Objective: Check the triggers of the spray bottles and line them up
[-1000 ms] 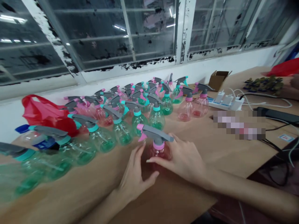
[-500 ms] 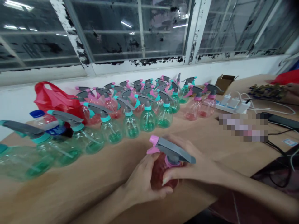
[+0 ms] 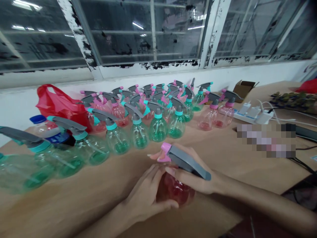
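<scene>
- Between the left hand (image 3: 143, 193) and right hand (image 3: 198, 185) sits the red bottle (image 3: 177, 190), tilted, its grey handle pointing right and pink nozzle left.
- The hands come together on it: the left cups its left side, thumb low across the near face, while the right closes round the top, just under the spray head (image 3: 188, 162).
- The right thumb lies on the near side; that hand's fingertips show beyond the nozzle.
- Whether its base touches the table (image 3: 74, 195) is hard to tell, with the hands around it.
- Past the hands, green bottles (image 3: 121, 140) with teal collars stand in a row running to the left edge.
- Behind the row's left part, a blue-capped bottle (image 3: 55, 134) stands before a red bag (image 3: 60, 105).
- Farther back are crowded more pink and green sprayers.
- To their right, two pink bottles (image 3: 206, 119) stand side by side near a power strip (image 3: 244, 117).
- Beyond the strip, an open box (image 3: 244, 90).
- Farthest, windows (image 3: 148, 43) with patchy frames.
</scene>
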`<state>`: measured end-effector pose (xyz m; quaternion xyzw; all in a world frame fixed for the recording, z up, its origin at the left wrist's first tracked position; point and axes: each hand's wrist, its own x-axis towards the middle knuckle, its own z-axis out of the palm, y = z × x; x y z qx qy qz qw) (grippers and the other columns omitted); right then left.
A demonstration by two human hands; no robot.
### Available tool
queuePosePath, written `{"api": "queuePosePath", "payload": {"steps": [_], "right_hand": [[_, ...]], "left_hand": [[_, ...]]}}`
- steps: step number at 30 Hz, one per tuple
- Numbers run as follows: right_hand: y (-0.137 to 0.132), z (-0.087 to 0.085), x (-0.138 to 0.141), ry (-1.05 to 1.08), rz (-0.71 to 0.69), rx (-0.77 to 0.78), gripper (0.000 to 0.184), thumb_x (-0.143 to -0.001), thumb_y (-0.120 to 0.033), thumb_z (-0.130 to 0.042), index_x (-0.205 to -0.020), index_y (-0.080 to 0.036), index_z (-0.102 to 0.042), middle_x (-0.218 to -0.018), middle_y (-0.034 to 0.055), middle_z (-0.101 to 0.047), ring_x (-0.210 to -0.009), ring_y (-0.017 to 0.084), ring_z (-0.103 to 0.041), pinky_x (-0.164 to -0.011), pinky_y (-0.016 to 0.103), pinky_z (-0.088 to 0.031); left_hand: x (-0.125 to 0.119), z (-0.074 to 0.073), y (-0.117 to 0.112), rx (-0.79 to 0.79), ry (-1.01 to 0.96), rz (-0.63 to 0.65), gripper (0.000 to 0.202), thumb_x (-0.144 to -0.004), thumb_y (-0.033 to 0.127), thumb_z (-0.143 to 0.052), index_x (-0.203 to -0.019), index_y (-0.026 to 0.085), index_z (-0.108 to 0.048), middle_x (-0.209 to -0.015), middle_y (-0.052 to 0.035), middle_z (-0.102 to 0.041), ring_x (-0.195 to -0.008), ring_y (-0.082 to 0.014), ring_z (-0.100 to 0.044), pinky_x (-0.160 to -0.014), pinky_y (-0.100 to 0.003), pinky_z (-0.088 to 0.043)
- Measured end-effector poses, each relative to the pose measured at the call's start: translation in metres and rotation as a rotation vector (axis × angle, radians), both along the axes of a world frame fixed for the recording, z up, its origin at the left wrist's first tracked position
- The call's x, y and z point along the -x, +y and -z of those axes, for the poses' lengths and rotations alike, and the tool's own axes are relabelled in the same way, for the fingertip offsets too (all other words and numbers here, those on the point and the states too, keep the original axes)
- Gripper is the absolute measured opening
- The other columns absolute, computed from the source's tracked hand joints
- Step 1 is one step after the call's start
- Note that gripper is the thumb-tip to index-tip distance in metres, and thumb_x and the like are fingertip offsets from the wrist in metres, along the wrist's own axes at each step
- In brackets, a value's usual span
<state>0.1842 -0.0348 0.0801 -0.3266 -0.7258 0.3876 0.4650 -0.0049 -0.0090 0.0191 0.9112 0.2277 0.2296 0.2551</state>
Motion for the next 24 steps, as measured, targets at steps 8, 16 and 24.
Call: {"api": "queuePosePath", "payload": {"steps": [8, 16, 24], "right_hand": [[0.038, 0.0, -0.011, 0.004, 0.146, -0.014, 0.015, -0.085, -0.031, -0.058, -0.096, -0.021, -0.06, -0.094, 0.0028, -0.066, -0.091, 0.017, -0.064, -0.081, 0.031, -0.053], [0.062, 0.003, -0.012, -0.035, 0.121, -0.067, 0.017, -0.087, -0.035, -0.055, -0.083, -0.019, -0.059, -0.065, -0.0038, -0.056, -0.059, 0.01, -0.055, -0.053, 0.022, -0.044], [0.053, -0.009, -0.011, -0.135, 0.139, -0.151, 0.015, -0.086, -0.028, -0.051, -0.073, -0.021, -0.053, -0.062, -0.003, -0.052, -0.054, 0.01, -0.051, -0.051, 0.024, -0.043]], "left_hand": [[0.005, 0.028, 0.004, -0.449, 0.308, -0.377, 0.055, -0.096, 0.052, -0.044, -0.134, 0.013, -0.045, -0.14, -0.0197, -0.045, -0.128, -0.036, -0.042, -0.097, -0.054, -0.042], [0.007, 0.033, 0.005, -0.539, 0.363, -0.378, 0.053, -0.091, 0.045, -0.052, -0.133, 0.014, -0.046, -0.142, -0.0177, -0.043, -0.128, -0.0343, -0.043, -0.099, -0.054, -0.041], [0.008, 0.034, 0.007, -0.513, 0.36, -0.353, 0.052, -0.09, 0.04, -0.053, -0.134, 0.014, -0.045, -0.143, -0.0174, -0.043, -0.129, -0.0366, -0.041, -0.099, -0.058, -0.038]]}}
